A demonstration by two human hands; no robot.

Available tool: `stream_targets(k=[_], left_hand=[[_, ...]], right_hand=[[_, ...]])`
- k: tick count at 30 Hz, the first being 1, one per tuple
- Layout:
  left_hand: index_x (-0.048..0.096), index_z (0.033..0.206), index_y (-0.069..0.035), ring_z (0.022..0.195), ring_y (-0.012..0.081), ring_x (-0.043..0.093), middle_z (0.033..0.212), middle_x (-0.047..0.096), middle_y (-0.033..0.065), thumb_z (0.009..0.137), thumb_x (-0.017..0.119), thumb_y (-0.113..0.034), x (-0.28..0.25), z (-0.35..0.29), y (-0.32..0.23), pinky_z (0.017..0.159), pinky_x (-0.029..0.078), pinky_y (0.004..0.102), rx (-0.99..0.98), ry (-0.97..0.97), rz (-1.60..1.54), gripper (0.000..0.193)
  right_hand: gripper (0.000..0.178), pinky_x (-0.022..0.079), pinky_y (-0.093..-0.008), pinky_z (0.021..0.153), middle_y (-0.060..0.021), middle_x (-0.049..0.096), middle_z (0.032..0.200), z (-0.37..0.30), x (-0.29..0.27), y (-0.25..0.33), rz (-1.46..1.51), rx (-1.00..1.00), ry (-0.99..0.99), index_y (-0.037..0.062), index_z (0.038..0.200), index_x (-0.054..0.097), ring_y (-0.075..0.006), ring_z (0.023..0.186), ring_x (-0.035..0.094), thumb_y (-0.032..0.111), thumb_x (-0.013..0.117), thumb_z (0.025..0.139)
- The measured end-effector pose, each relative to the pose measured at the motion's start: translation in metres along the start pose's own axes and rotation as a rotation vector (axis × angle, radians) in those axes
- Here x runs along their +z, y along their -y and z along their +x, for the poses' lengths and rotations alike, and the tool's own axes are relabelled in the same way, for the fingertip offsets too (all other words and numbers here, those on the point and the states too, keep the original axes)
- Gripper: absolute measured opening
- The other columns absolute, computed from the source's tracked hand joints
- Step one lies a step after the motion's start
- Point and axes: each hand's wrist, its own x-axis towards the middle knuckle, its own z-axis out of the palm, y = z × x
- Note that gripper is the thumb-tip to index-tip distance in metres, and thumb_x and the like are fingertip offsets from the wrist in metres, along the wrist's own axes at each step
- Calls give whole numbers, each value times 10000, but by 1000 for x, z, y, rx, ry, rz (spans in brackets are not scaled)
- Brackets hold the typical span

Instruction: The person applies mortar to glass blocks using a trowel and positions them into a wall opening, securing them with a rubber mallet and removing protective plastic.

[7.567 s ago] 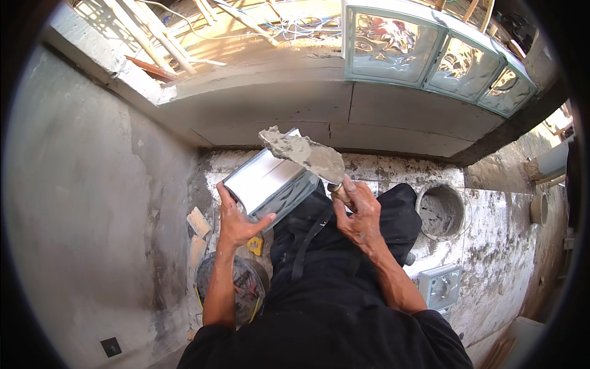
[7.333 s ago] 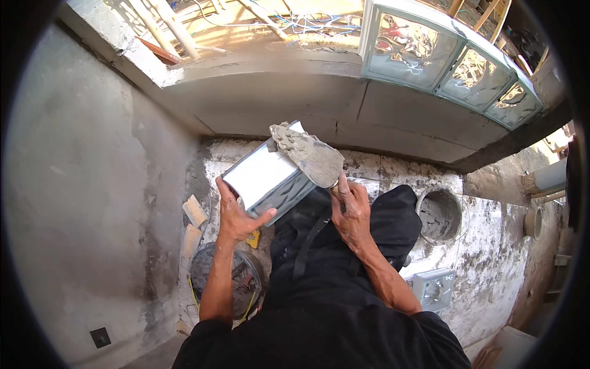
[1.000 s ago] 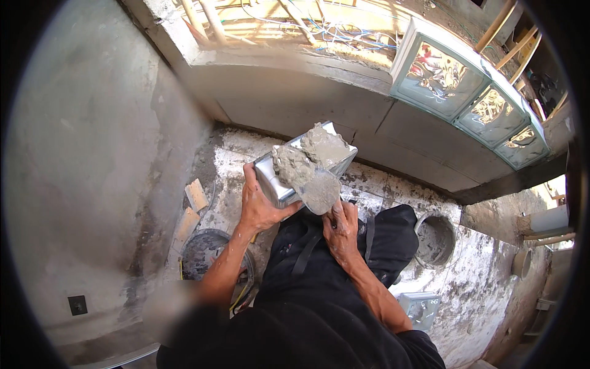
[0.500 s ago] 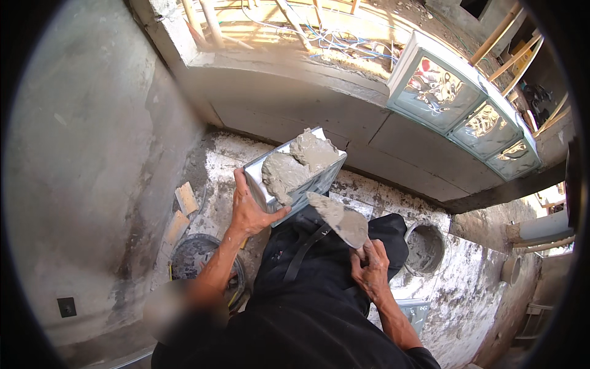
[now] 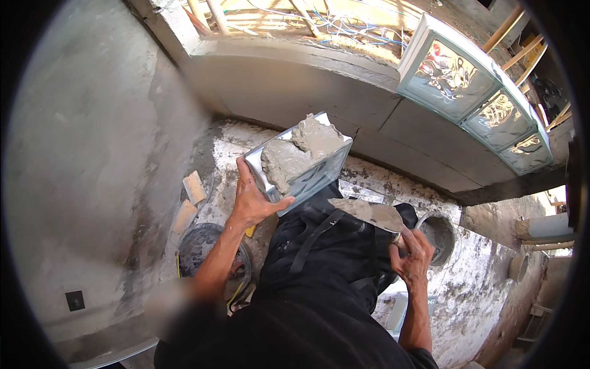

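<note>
Over concrete floor (image 5: 491, 295), trowel (image 5: 372, 214) has left block (image 5: 301, 163).

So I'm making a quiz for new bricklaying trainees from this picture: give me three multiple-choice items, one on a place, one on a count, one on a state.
1. Where does the wet mortar lie?
A. on the top edge of the glass block in the left hand
B. on the floor
C. on the ledge

2. How many glass blocks already stand in the row on the ledge?
A. one
B. three
C. six

3. How is the trowel in the right hand?
A. pressed onto the block
B. lying on the floor
C. held clear of the block, thinly smeared

Answers:
1. A, the grey heap sits on the held block's upper edge.
2. B, three blocks show side by side at the upper right.
3. C, the blade hangs over the lap, apart from the block.
</note>
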Motion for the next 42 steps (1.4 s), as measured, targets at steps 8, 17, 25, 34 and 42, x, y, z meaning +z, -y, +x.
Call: stream_targets(k=[8, 17, 25, 34, 42], left_hand=[[94, 1407, 126, 1225, 341, 508, 1284, 483, 277, 518, 960, -312, -2, 5, 1, 1066, 402, 382, 0, -2, -14, 1316], [213, 1333, 61, 1195, 375, 531, 1242, 488, 268, 499, 962, -327, -2, 2, -5, 1029, 431, 418, 24, -51, -76, 1186], [69, 1410, 148, 1262, 343, 513, 1316, 469, 287, 558, 953, -329, -5, 2, 2, 1100, 406, 374, 58, -1, -68, 1317], [131, 1397, 79, 1254, 389, 491, 1315, 456, 311, 557, 948, -362, -1, -1, -5, 1079, 395, 415, 27, -56, -25, 1253], [-40, 1455, 184, 1353, 383, 389, 1432, 344, 339, 573, 955, -364, -1, -3, 29, 1146, 314, 385, 16, -47, -137, 1437]], right_hand=[[616, 457, -332, 621, 5, 566, 767, 46, 22, 26, -140, -297, 62, 169, 1214, 701, -184, 674, 551, 72, 781, 611], [584, 504, -348, 620, -31, 580, 744, 60, 14, 40, -46, -256, 62, 144, 1199, 705, -210, 672, 594, 73, 773, 623], [372, 540, -394, 666, -150, 705, 804, 81, -2, 60, 90, -90, 187, 44, 1131, 703, -305, 685, 677, 185, 755, 790], [321, 439, -310, 556, -80, 581, 600, 86, -51, 38, 247, 289, 352, 5, 863, 653, -154, 537, 536, 316, 729, 857], [401, 512, -441, 759, -193, 705, 901, 23, -103, -77, -348, 476, 51, 28, 1163, 639, -310, 804, 654, 335, 680, 909]])
